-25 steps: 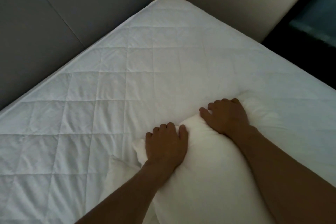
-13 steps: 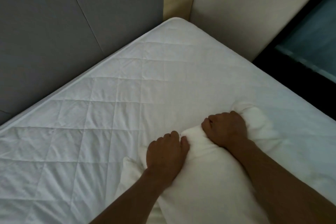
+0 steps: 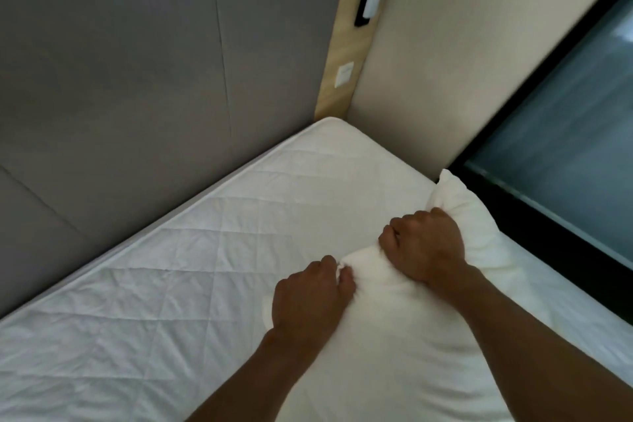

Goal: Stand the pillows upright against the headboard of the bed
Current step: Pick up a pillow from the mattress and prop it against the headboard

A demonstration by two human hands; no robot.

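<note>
Head view, both hands' grip on pillow (image 3: 394,346) top edge, left hand (image 3: 308,298), right hand (image 3: 424,247)

Left hand (image 3: 308,301) and right hand (image 3: 424,247) fisted on white pillow (image 3: 394,353) edge over quilted mattress (image 3: 171,284); grey headboard (image 3: 137,79) behind.

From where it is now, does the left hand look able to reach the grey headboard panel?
Probably yes, but not freely. The left hand is closed on the pillow edge, as is the right hand. Only bare quilted mattress lies between it and the headboard; nothing blocks the path.
</note>
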